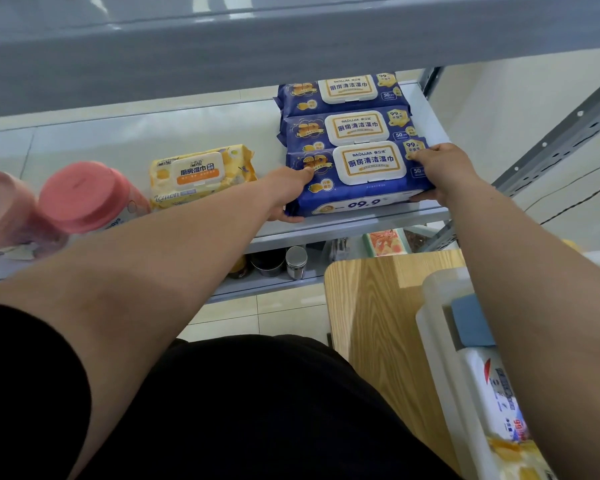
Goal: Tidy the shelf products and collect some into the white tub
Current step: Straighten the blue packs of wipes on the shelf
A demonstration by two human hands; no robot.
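The left hand and right hand are gripping the front wipes pack by its ends, and a slack grip could be sending it sliding off the shelf.

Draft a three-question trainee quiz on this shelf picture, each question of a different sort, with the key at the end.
1. True or false: the left hand and the right hand both grip the front blue pack.
2. How many blue packs lie in the row on the shelf? A two, B three, C five.
3. Fill in: the yellow pack lies to the ___ of the blue row.
Key: 1 true; 2 B; 3 left.
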